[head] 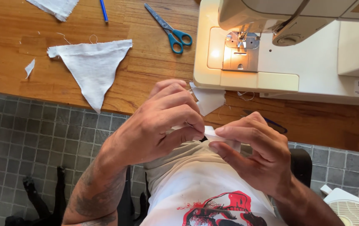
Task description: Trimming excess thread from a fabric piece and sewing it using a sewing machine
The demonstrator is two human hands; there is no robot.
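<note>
Left hand (158,125) and right hand (252,152) pinch white fabric piece (214,134) between fingertips.

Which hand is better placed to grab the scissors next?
Left, probably. The left hand is on the same side as the scissors; the right hand pinches the white fabric piece farther back.

A matt woven cloth piece (211,100) is pinched, like the far-left triangular cloth pennant (92,67). The wooden table (16,37) is seen smooth and slightly glossy; the sewing machine (288,62) shows glossy cream plastic, its needle plate (240,56) bright metal.
</note>
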